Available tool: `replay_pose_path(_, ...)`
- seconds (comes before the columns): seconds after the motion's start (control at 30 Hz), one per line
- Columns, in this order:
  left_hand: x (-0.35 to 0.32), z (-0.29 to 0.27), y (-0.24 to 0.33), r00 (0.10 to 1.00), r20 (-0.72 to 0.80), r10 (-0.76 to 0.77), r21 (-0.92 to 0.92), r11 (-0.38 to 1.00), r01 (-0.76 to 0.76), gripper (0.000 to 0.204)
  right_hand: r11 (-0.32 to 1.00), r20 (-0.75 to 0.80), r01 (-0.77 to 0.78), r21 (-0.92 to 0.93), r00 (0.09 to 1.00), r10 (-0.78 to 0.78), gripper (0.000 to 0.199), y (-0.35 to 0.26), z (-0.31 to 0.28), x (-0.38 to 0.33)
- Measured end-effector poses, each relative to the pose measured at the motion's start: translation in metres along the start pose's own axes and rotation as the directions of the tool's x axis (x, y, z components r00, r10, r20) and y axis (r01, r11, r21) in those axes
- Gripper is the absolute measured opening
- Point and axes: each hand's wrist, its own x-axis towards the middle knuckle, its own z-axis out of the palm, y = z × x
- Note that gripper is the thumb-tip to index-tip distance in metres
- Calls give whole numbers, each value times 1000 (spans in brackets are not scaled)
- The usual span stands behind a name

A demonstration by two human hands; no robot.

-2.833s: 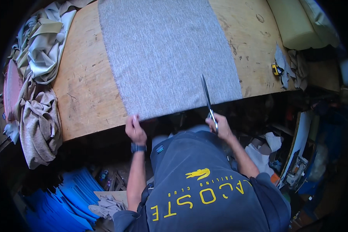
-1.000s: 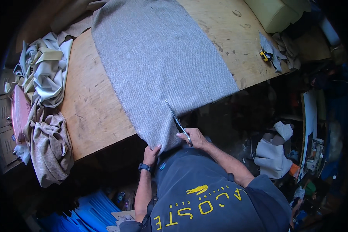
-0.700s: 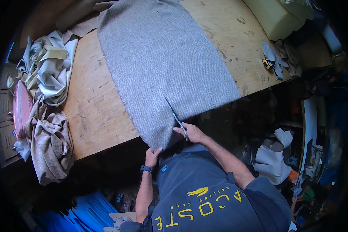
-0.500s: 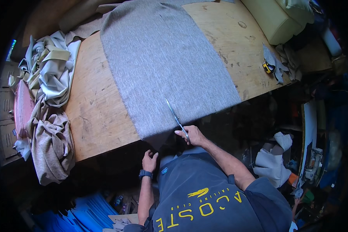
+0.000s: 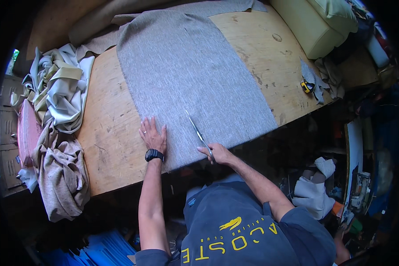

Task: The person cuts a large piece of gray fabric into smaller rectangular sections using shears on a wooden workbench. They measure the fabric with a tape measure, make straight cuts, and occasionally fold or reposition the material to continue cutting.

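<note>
A long piece of grey woven fabric [image 5: 195,75] lies spread over the wooden table [image 5: 106,150], its near end at the front edge. My left hand [image 5: 154,137] rests flat on the fabric's left border, fingers spread, with a watch on the wrist. Close to the table's front edge, my right hand [image 5: 218,154] is closed round the handles of a pair of scissors [image 5: 195,128]. The scissors' blades look closed and point away from me over the fabric; whether they touch it I cannot tell.
Crumpled pale cloth [image 5: 64,91] and a brown cloth [image 5: 62,173] hang over the table's left end. A yellow tape measure [image 5: 307,86] lies by grey scraps at the right. A cream upholstered piece [image 5: 308,26] stands at the back right. Rolled fabric [image 5: 97,26] lies along the back.
My left hand has risen from below the table edge and moved up onto the fabric's left side, now lying flat. The scissors in my right hand have shifted slightly left.
</note>
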Motion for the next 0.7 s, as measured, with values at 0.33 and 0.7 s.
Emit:
replay_pose_path(0.33,-6,1,6,1000,-4,-24,22,999,24,71,998,-9,-21,62,1000,21,57,-38,-11,27)
replay_pose_path(0.7,-2,-4,8,999,7,-44,8,999,44,70,996,-5,-5,84,1000,5,61,-62,-27,78)
